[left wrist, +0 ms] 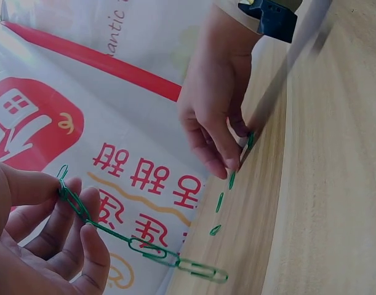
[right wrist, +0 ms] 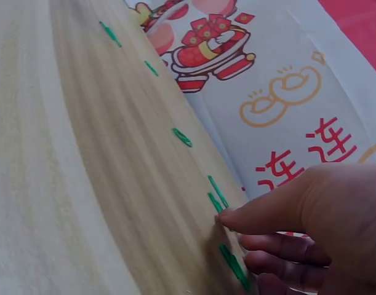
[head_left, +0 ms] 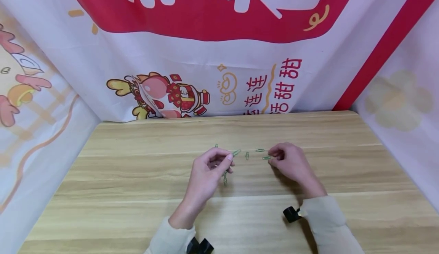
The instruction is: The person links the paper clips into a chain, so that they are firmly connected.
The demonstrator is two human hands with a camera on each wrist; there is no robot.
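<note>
My left hand (head_left: pixel 205 174) pinches a green paper clip (head_left: pixel 236 153) between thumb and index finger. From it hangs a chain of linked green paper clips (left wrist: pixel 154 249), and its lower end (head_left: pixel 225 179) shows below the fingers. My right hand (head_left: pixel 291 162) is low over the table, thumb and fingers bent. Its thumb tip (right wrist: pixel 228 218) meets the end of a loose green paper clip (right wrist: pixel 215 203); whether the fingers pinch it is hidden. Just beyond lies another paper clip (head_left: pixel 259 150), and one more (right wrist: pixel 234 267) is under the right fingers.
More loose green clips lie on the wooden table (head_left: pixel 137 193): one upright clip (head_left: pixel 247 155) between the hands and one (head_left: pixel 216 145) behind the left hand. A printed cloth (head_left: pixel 205 55) hangs behind the table's far edge, with cloth at both sides.
</note>
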